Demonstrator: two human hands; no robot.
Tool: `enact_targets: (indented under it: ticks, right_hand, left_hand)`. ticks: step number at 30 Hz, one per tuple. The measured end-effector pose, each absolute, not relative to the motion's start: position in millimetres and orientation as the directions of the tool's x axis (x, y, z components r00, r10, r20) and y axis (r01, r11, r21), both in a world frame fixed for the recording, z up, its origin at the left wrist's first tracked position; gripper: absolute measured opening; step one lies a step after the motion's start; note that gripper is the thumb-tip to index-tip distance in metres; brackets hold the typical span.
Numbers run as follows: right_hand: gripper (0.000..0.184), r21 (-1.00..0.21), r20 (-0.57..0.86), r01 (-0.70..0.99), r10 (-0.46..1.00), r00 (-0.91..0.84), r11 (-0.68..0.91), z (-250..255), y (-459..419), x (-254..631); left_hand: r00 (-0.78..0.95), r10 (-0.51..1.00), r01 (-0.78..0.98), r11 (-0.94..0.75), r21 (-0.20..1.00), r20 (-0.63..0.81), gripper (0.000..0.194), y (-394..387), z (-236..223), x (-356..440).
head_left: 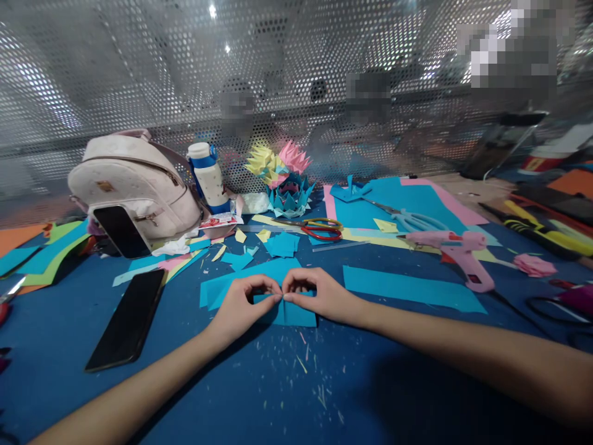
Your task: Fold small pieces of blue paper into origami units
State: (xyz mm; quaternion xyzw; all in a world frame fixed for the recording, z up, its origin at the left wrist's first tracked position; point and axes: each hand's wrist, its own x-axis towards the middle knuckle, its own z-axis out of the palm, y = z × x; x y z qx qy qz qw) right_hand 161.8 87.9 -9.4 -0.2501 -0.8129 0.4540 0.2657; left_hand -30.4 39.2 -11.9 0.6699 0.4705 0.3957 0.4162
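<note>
A blue table (pixel 194 408) spreads out in front, with open room between the forearms, flecked only with paper crumbs; the forearms run off the frame. Near the middle, the left hand (pixel 241 303) and right hand (pixel 332 300) pinch a folded piece of blue paper (pixel 296 317) between thumbs and forefingers, fingertips almost meeting. Its long axis runs left to right, a crease pointing toward the person. The fingers hide much of its far edge, so the layers there are hard to make out. A black phone (pixel 127 321) lies to the left, well apart; a blue strip (pixel 412 289) lies just beyond the right hand, also lengthwise left to right. Farther back are a pink glue gun (pixel 466 250), scissors (pixel 322 228), and paper flowers (pixel 291 196) before a perforated metal screen (pixel 162 74).
</note>
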Motion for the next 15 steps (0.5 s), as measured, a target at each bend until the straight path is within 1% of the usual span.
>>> enact_targets:
  ticks: [6,11,15]
  right_hand:
    - [0.012,-0.888,0.189,0.154,0.649,-0.737,0.433,-11.0,89.3,162.0]
    - [0.012,-0.888,0.208,0.15,0.671,-0.712,0.434,-11.9,89.6,161.7]
    - [0.012,-0.882,0.228,0.154,0.689,-0.688,0.446,-11.7,89.4,161.6]
  left_hand:
    - [0.24,0.961,0.302,-0.208,0.93,0.137,0.008,38.4,-11.0,-29.9]
    - [0.231,0.962,0.314,-0.214,0.925,0.144,0.007,39.5,-12.6,-30.7]
    - [0.222,0.968,0.38,-0.195,0.904,0.115,0.009,41.6,-15.8,-33.3]
